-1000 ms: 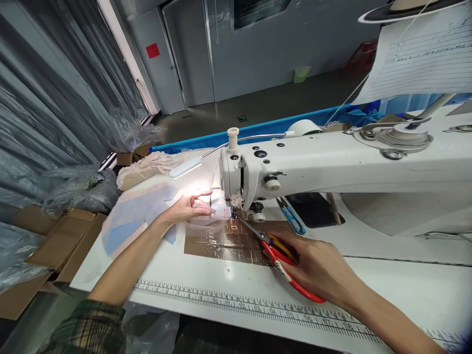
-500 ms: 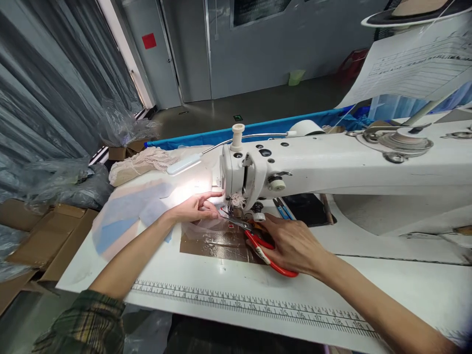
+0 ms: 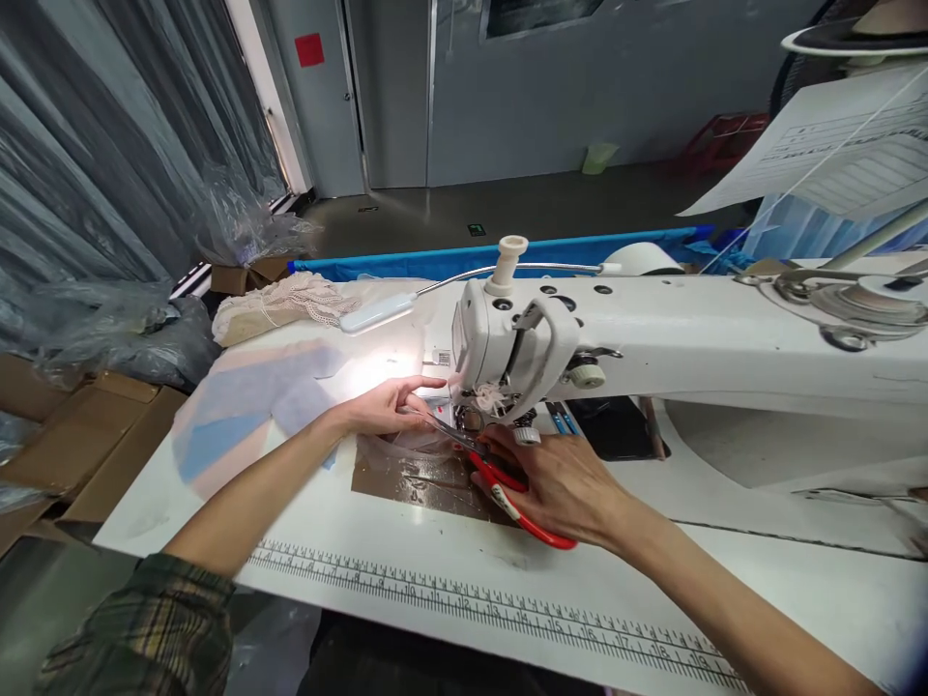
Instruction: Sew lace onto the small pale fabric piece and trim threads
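One sewing machine (image 3: 652, 333), one pair of red scissors (image 3: 507, 488), two hands, one lamp (image 3: 377, 311).

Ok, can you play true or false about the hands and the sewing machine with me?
1. The right hand holds red scissors. True.
2. The left hand holds a ruler. False: it rests on sheer fabric by the needle.
3. The lamp is lit. True.
4. The sewing machine is black. False: it is white.
5. The scissors point away from the needle. False: the blades point toward it.
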Action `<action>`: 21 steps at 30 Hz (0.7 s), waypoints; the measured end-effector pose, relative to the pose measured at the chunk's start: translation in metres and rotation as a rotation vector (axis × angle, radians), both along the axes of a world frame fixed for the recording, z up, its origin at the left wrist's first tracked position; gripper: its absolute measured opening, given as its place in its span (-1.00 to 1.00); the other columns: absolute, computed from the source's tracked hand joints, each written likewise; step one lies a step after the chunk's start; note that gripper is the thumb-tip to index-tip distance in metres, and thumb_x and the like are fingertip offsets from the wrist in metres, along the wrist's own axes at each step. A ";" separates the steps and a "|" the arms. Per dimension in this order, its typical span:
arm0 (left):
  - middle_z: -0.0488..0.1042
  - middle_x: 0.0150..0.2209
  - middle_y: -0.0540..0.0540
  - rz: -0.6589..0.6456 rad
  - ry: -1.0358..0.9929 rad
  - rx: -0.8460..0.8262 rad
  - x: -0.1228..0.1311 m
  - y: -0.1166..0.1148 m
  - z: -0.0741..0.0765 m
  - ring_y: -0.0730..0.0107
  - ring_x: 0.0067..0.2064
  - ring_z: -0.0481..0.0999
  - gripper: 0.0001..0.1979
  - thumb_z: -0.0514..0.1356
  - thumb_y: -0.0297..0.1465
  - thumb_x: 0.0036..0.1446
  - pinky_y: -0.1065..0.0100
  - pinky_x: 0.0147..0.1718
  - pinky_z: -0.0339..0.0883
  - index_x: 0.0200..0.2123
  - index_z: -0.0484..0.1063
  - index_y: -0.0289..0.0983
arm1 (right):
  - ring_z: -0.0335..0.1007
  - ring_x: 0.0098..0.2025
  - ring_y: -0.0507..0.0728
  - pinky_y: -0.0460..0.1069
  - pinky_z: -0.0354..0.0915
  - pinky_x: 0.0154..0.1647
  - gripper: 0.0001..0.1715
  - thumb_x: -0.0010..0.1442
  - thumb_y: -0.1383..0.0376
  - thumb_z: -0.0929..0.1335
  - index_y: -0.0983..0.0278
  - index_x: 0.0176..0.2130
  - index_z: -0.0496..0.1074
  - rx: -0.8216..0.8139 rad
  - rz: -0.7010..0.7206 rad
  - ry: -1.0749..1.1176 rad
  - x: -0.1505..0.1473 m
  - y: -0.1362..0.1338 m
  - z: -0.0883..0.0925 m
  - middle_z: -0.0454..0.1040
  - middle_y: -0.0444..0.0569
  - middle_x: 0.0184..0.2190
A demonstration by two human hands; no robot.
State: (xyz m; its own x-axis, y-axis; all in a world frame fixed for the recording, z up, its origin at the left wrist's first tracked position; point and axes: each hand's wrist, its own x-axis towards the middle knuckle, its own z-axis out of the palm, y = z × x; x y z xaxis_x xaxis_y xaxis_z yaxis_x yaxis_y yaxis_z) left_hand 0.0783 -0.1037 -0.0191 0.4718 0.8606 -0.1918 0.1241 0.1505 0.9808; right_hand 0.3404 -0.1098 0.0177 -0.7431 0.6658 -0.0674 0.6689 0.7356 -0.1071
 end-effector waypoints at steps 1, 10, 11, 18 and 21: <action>0.61 -0.29 -0.11 -0.001 0.002 -0.001 0.000 0.000 0.000 0.44 -0.27 0.56 -0.17 0.43 -0.32 -0.05 0.48 -0.29 0.29 0.26 0.17 -0.27 | 0.41 -0.43 0.20 -0.02 -0.05 -0.48 -0.60 0.24 0.08 0.22 0.25 -0.10 0.45 -0.016 -0.005 -0.012 0.000 0.000 0.001 0.50 0.02 -0.46; 0.58 -0.36 -0.05 0.006 0.016 -0.018 0.004 -0.003 0.006 0.51 -0.35 0.51 -0.20 0.41 -0.38 -0.01 0.48 -0.32 0.28 0.26 0.15 -0.31 | 0.37 -0.53 0.15 -0.04 0.03 -0.51 -0.69 0.27 0.18 0.21 0.25 -0.25 0.48 -0.134 0.007 0.057 -0.002 -0.001 0.000 0.47 -0.02 -0.57; 0.58 -0.35 -0.06 -0.001 0.028 -0.005 0.004 -0.003 0.006 0.51 -0.35 0.51 -0.21 0.39 -0.39 0.01 0.47 -0.30 0.30 0.27 0.14 -0.31 | 0.36 -0.55 0.14 -0.04 0.04 -0.51 -0.67 0.28 0.19 0.20 0.25 -0.28 0.48 -0.148 0.009 0.072 -0.002 -0.001 -0.001 0.47 -0.02 -0.58; 0.56 -0.16 -0.12 -0.015 0.260 0.213 -0.023 -0.010 0.029 0.39 -0.20 0.54 -0.13 0.33 -0.38 0.07 0.38 -0.19 0.35 0.36 -0.03 -0.22 | 0.51 -0.43 0.19 -0.03 0.22 -0.50 -0.64 0.25 0.19 0.16 0.21 -0.20 0.48 -0.047 -0.020 0.203 0.021 -0.008 -0.007 0.57 0.01 -0.41; 0.55 -0.27 -0.08 0.045 0.408 0.299 -0.040 -0.012 0.043 0.43 -0.29 0.47 -0.19 0.35 -0.39 0.01 0.40 -0.27 0.31 0.31 0.13 -0.30 | 0.46 -0.59 0.18 -0.02 0.17 -0.63 -0.64 0.23 0.18 0.17 0.13 -0.14 0.48 0.115 -0.059 0.253 0.055 -0.010 -0.025 0.55 -0.08 -0.53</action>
